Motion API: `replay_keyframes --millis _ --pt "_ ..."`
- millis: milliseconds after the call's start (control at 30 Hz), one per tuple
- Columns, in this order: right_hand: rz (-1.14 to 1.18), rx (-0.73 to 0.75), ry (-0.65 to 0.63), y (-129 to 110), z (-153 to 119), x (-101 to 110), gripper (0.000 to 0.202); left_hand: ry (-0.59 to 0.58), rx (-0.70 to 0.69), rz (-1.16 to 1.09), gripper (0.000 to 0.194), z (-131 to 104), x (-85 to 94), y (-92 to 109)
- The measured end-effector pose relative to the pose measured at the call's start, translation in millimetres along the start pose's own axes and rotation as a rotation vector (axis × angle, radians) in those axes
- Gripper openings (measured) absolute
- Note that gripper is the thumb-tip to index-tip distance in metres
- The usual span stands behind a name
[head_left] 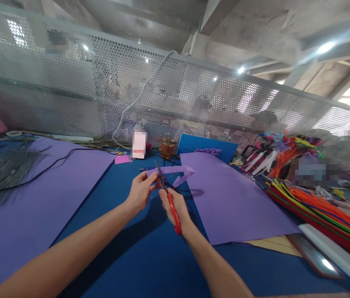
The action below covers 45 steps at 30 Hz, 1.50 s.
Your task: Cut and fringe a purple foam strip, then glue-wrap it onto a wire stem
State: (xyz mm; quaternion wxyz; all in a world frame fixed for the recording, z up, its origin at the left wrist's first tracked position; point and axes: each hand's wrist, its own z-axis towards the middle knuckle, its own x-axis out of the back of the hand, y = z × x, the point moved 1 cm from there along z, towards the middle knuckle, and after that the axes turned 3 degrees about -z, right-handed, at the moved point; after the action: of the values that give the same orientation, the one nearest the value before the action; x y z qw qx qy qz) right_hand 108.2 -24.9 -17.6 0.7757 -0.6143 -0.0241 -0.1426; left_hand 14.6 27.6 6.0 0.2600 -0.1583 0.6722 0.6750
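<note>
Near the middle of the view, my left hand (140,190) pinches one end of a narrow purple strip (178,169). The strip runs to the right and folds back on itself at its far end. Red-handled scissors (173,213) are in my right hand (176,205), their blades pointing up and crossing the strip close to my left fingertips. Both hands are above the blue table (125,256), between two large purple sheets, one on the left (38,215) and one on the right (233,198).
Dark bristly stems (10,174) and a black cable lie over the left sheet. Behind the hands stand a glass of amber liquid (168,147) and a lit phone (139,143). Colourful pipe cleaners (327,211) and a white bar (333,256) are at the right. A perforated metal screen (100,82) rises behind.
</note>
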Motion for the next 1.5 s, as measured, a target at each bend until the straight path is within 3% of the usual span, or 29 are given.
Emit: replay_keyframes --millis 767,1033,1233,1500 --pt "-0.019 -0.018 -0.002 8 1 -1 0.043 0.005 0.023 -0.018 0.027 2 3.0 -1" --pt "-0.085 0.007 -0.04 13 2 2 0.037 0.015 0.007 -0.003 0.03 3 5.3 0" --pt "-0.065 0.072 -0.058 13 3 4 0.043 0.041 -0.028 -0.035 0.031 9 4.5 -1" --pt "-0.25 0.099 -0.073 7 1 8 0.035 0.007 -0.022 -0.027 0.032 6 0.4 -1"
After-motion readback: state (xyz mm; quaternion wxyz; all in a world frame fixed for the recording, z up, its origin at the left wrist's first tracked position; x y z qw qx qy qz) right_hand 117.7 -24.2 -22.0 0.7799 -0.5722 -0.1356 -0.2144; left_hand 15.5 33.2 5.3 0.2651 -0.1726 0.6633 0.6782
